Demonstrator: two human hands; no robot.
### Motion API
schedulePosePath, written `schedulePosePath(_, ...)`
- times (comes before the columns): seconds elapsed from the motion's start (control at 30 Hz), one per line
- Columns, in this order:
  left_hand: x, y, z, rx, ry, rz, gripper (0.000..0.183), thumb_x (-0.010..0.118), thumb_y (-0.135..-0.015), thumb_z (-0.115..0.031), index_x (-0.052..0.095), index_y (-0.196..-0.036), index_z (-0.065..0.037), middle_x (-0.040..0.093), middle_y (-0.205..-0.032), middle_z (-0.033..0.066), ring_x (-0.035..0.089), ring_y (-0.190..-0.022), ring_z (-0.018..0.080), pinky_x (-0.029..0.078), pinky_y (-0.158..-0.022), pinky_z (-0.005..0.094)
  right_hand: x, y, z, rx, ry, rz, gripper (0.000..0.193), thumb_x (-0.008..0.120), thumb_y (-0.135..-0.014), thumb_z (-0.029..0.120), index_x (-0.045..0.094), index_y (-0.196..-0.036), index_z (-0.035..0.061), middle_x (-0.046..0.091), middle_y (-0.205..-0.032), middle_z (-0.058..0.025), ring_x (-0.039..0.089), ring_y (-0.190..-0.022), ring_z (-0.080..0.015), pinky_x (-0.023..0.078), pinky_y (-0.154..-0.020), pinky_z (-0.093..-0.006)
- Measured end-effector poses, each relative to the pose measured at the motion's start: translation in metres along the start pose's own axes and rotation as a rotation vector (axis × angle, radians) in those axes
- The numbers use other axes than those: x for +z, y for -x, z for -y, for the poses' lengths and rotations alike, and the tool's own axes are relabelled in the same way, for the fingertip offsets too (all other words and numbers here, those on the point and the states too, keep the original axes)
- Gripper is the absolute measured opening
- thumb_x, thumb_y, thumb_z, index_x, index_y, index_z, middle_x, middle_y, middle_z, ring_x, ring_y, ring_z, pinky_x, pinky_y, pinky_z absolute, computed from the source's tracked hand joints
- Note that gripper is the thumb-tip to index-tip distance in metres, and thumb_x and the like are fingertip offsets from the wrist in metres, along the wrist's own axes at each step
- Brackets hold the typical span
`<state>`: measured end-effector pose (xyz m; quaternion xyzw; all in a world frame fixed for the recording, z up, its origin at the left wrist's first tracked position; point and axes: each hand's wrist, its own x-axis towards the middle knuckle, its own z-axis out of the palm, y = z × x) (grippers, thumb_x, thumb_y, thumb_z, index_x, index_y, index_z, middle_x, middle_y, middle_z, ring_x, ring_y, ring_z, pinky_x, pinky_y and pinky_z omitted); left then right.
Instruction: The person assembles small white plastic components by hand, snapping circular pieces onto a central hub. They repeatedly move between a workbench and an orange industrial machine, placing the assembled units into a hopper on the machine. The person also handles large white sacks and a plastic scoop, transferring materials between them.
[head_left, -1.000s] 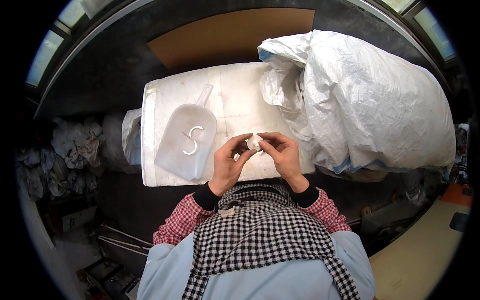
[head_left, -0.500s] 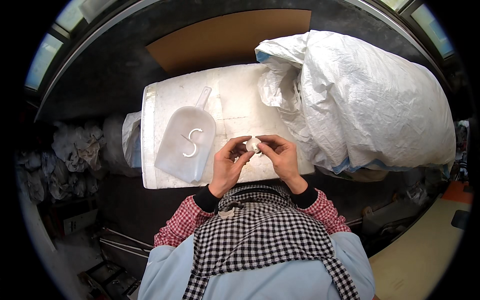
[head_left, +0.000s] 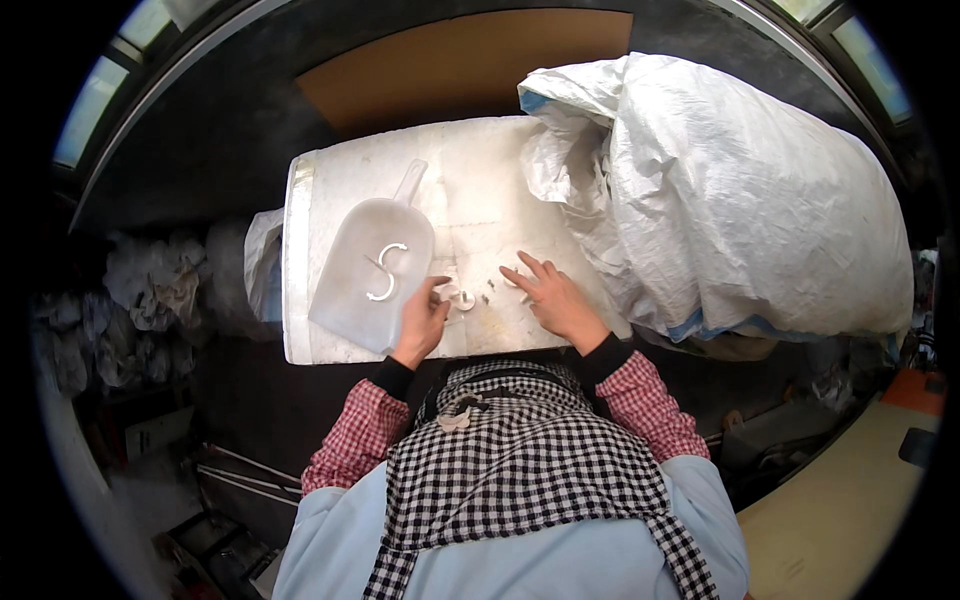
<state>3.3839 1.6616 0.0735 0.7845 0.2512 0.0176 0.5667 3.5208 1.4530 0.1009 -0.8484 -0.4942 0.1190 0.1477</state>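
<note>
My left hand (head_left: 424, 322) is over the near part of a white tabletop block (head_left: 470, 220), thumb and forefinger closed on a small whitish plastic piece (head_left: 448, 294). Right beside those fingertips is a small white ring-shaped part (head_left: 466, 300). My right hand (head_left: 558, 305) lies low over the surface with its fingers spread; something small and white shows partly under its fingertips. Between the hands are a few tiny dark bits (head_left: 488, 292). To the left, a translucent scoop (head_left: 350, 270) holds two curved white plastic pieces (head_left: 383, 292), its handle pointing away from me.
A large white woven sack (head_left: 740, 200) bulges over the right side of the block, its mouth toward the middle. Brown cardboard (head_left: 460, 65) lies beyond the far edge. Plastic bags (head_left: 160, 285) are piled at the left, and a pale board (head_left: 840, 500) stands at the lower right.
My hands have moved apart from the white round part they held together. The left has gone left and down, the right a little right, its fingers spreading.
</note>
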Motion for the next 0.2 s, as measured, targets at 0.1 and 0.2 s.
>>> schedulePosePath(0.1,0.017,0.000,0.006,0.112,-0.321,0.020,0.036,0.063,-0.077,-0.007,0.055,-0.112,-0.004,0.052,-0.092,0.0106,0.055,-0.075,0.0200,0.047,-0.070,0.0304,0.022,-0.012,-0.011,-0.103,0.045,0.058,0.062,0.056,-0.072,0.003,0.043,-0.132,0.0165,0.045,-0.127,-0.0128,0.051,-0.097,-0.0277,0.047,-0.080,-0.0357)
schedulePosePath(0.2,0.030,0.000,0.004,0.157,-0.449,-0.056,0.045,0.068,-0.074,-0.016,0.053,-0.116,-0.006,0.049,-0.109,0.0146,0.053,-0.096,0.0299,0.044,-0.084,0.0366,0.051,-0.021,-0.029,-0.108,0.012,0.135,0.065,0.059,-0.071,0.006,0.042,-0.133,0.0174,0.040,-0.135,-0.0119,0.050,-0.098,-0.0271,0.048,-0.079,-0.0345)
